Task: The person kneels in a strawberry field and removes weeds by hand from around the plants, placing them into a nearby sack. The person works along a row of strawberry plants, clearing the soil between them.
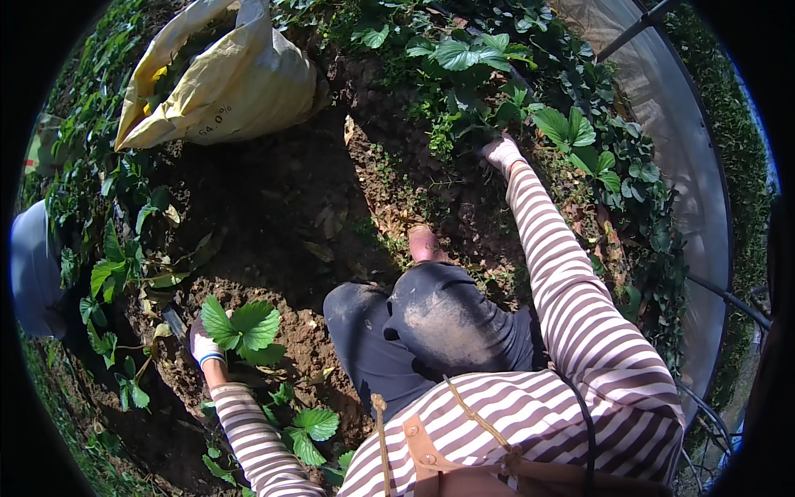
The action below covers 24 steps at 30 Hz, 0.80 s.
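Observation:
My left hand, in a pale knit glove with a blue cuff edge, is low at the left beside a strawberry plant. Leaves cover part of it, so its fingers are not clear. My right hand, gloved too, reaches up and away into weeds and leaves at the upper right. Its fingertips lie in dark shade among the stems, and whether they hold anything is hidden. Broad-leaved strawberry plants grow just right of that hand.
A yellowish woven sack stands open at the upper left with greenery inside. My bent knees and a reddish boot are in the middle. Plastic sheeting and metal poles run along the right. A grey-blue rounded shape is at the far left.

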{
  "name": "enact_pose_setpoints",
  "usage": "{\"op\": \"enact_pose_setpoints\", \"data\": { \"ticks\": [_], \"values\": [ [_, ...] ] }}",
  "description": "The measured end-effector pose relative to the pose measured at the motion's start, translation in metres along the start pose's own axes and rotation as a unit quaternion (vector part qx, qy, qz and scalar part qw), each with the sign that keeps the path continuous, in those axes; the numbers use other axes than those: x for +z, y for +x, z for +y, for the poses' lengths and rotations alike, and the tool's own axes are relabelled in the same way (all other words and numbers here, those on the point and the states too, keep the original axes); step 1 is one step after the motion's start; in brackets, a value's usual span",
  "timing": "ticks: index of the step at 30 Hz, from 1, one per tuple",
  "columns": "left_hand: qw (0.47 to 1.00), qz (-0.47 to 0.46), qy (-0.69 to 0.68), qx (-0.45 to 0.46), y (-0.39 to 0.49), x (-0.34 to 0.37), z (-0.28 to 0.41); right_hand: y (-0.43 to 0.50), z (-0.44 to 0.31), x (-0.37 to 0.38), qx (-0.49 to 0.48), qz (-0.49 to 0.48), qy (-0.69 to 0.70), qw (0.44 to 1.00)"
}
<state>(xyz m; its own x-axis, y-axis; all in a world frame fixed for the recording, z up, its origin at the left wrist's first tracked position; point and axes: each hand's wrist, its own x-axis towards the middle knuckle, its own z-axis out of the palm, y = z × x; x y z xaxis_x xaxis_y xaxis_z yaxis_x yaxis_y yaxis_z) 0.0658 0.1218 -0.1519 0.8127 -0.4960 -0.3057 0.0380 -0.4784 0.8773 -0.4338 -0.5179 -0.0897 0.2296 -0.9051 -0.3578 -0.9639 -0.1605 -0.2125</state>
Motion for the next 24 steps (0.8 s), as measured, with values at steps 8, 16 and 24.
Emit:
{"op": "enact_pose_setpoints", "data": {
  "ticks": [8, 16, 24],
  "values": [
    [0.998, -0.001, 0.061, 0.03, 0.005, -0.005, -0.013, -0.06, 0.029, -0.079, -0.112, -0.02, 0.567, 0.816],
    [0.998, -0.026, 0.053, 0.028, 0.009, -0.011, -0.024, 0.002, 0.039, -0.053, -0.155, 0.055, -0.48, 0.862],
    [0.987, -0.039, -0.15, -0.03, 0.02, -0.019, -0.038, -0.028, -0.027, -0.026, 0.015, 0.053, -0.213, 0.976]
  ]
}}
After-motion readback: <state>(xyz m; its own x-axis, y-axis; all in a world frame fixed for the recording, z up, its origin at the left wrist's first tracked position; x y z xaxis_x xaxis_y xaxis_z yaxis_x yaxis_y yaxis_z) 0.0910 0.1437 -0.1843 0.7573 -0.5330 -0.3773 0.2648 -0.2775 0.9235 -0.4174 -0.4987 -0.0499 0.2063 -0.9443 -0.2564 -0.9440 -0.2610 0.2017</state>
